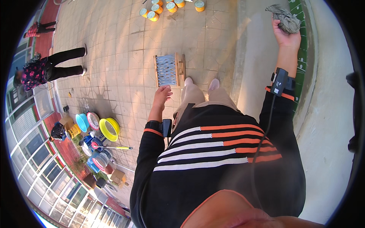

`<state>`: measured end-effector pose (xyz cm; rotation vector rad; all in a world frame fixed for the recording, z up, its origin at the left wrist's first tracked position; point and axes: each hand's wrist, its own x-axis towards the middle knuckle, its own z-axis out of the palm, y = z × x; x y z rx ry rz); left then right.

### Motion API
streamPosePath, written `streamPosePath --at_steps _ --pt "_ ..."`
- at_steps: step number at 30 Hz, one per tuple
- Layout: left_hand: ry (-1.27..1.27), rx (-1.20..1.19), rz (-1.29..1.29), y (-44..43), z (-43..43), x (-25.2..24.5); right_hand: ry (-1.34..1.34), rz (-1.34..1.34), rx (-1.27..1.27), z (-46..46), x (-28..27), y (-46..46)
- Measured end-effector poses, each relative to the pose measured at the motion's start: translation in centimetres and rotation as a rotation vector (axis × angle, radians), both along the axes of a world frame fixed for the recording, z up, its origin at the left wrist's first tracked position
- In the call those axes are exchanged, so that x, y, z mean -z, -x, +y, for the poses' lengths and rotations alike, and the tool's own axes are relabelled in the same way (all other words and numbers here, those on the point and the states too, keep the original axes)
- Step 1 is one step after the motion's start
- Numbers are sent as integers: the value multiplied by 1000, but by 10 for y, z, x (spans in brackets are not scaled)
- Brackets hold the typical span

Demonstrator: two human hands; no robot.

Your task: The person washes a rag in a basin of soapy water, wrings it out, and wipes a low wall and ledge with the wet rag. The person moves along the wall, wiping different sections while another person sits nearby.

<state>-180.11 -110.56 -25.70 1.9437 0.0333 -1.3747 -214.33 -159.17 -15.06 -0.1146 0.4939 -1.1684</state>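
A crumpled grey cloth (286, 21) is gripped in my right hand (288, 38), which is stretched out to the upper right beside a green painted band (300, 59) on the wall. My left hand (163, 95) hangs by my left side with its fingers loosely curled and nothing seen in it. Just beyond that hand stands a small folding stool (166, 69) with a woven blue seat and wooden frame, near my feet. Both forearms carry strapped black devices.
Several orange-sided cans (172, 7) stand on the paving at the top. Plastic basins, among them a yellow one (109, 129), buckets, a mop and cardboard boxes (117, 176) lie to the left. Two people stand at the far left. The pale wall (328, 122) runs along my right.
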Motion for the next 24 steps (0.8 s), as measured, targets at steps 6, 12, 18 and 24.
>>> streamPosePath --at_steps 6,12,18,24 --pt "-41 11 18 -24 -16 24 -123 231 100 17 14 -12" --pt "-103 53 103 -94 -70 62 -301 286 -91 53 53 -56" --pt "-78 264 88 -200 -234 81 -355 295 -198 61 85 -91" --pt "-156 543 -57 -258 -373 102 -432 196 -44 63 135 -109"
